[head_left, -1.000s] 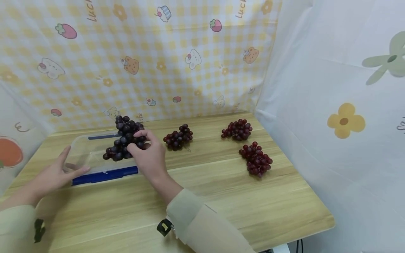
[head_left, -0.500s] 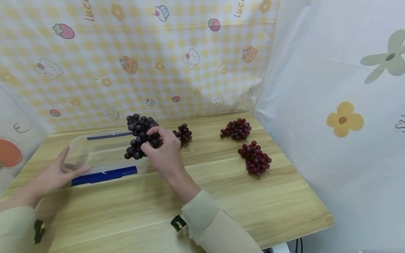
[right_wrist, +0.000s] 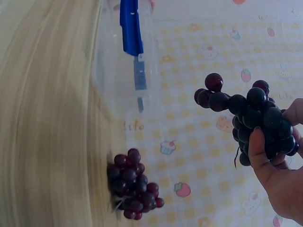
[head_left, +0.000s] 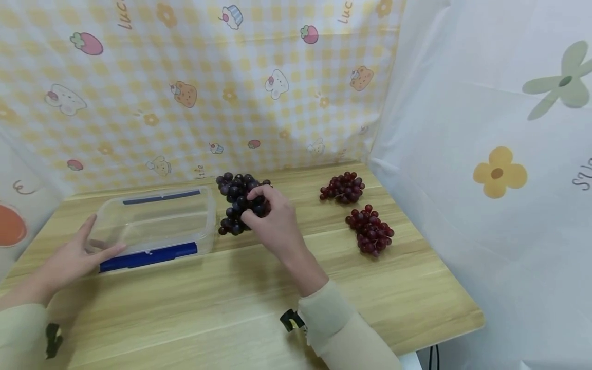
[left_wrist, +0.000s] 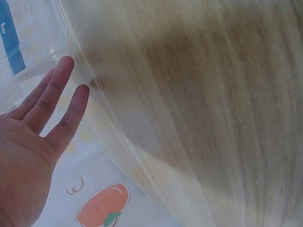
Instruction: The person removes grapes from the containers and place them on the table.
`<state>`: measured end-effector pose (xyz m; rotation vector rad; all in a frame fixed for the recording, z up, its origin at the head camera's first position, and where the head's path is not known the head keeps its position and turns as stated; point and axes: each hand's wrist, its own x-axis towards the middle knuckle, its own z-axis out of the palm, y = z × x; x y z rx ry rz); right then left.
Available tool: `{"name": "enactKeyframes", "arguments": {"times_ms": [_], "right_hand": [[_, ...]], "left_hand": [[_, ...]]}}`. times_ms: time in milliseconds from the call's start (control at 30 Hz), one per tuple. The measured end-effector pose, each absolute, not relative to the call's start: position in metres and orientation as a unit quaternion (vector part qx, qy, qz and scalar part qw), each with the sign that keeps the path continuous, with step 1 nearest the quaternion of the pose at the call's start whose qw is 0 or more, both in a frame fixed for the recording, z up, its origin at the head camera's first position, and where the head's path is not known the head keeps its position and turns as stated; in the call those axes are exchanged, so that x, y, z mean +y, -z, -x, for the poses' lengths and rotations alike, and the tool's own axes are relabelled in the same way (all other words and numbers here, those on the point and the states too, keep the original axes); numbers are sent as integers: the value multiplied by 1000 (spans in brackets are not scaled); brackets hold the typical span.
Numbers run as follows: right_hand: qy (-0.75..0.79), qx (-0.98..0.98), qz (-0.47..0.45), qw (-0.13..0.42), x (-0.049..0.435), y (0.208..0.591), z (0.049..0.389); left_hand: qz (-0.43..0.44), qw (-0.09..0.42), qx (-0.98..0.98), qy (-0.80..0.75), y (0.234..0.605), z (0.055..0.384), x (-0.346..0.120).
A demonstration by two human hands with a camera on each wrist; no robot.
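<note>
In the head view, my right hand point(head_left: 279, 226) pinches a bunch of dark purple grapes point(head_left: 235, 192) between thumb and fingers, above the table right of a clear plastic container point(head_left: 211, 218). The right wrist view shows the held bunch point(right_wrist: 253, 113) raised off the wood, a short stem hanging below. My left hand point(head_left: 76, 259) touches the container's left end with spread, fairly straight fingers. Nothing lies inside the container, which has blue clips point(head_left: 150, 257) along its long sides. Another grape bunch point(right_wrist: 132, 184) rests on the table, mostly hidden behind the held one in the head view.
Two red grape bunches lie toward the table's right side, one at the back point(head_left: 343, 188) and one nearer point(head_left: 371, 232). A patterned cloth point(head_left: 222, 103) hangs behind the wooden table point(head_left: 208, 318), and white sheeting point(head_left: 430, 154) hangs on the right.
My right hand has carried the dark grapes rightward, from over the container to beside it, in front of the bunch lying there. The left hand has stayed at the container.
</note>
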<state>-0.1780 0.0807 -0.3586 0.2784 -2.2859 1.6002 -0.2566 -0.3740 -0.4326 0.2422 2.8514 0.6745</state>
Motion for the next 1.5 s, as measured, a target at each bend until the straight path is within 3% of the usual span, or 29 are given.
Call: {"name": "enactKeyframes", "arguments": {"times_ms": [400,1000,1500], "right_hand": [[-484,-867,-62,101,120,382,177],[-334,-937,-93,-35,129,408,176],[-260,-959,-92,-70,139,400,174]], "left_hand": [[-79,95,967,-224,434,256,-375],[-79,100,961,-246,433,256,-375],[-70,103,964,-234,431,255,-374]]}}
